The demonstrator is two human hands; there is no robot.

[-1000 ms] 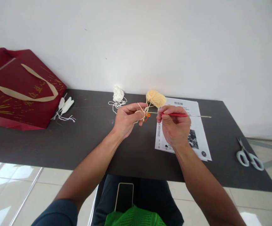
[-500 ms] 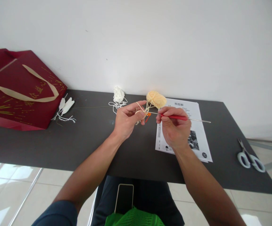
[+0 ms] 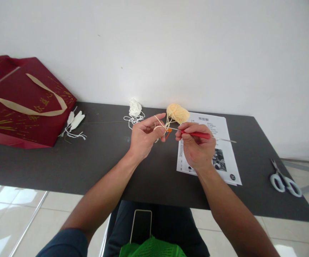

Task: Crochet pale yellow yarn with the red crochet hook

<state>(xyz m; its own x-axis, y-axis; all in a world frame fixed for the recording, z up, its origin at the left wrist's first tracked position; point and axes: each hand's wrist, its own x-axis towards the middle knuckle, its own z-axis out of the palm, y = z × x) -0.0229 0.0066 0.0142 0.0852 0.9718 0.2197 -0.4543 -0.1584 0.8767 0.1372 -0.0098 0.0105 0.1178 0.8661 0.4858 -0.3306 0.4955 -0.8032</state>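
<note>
My left hand [image 3: 143,136] pinches a small piece of cream yarn work [image 3: 160,129] with an orange marker [image 3: 167,132] hanging from it; yarn runs over its raised forefinger. My right hand [image 3: 197,144] is closed on a red-handled crochet hook [image 3: 197,134], whose metal tip points left into the yarn work while the other end sticks out to the right. A strand leads back to a cream yarn ball [image 3: 177,112] on the dark table [image 3: 103,157] just behind my hands.
A printed sheet [image 3: 218,150] lies under my right hand. White-handled scissors [image 3: 284,180] rest at the table's right end. A tangle of white yarn [image 3: 134,108] and white tassels [image 3: 74,123] lie at the back, beside a red gift bag [image 3: 23,103]. A phone [image 3: 141,225] lies on my lap.
My right hand and the hook have shifted slightly left, closer to my left hand. The left hand holds nearly still.
</note>
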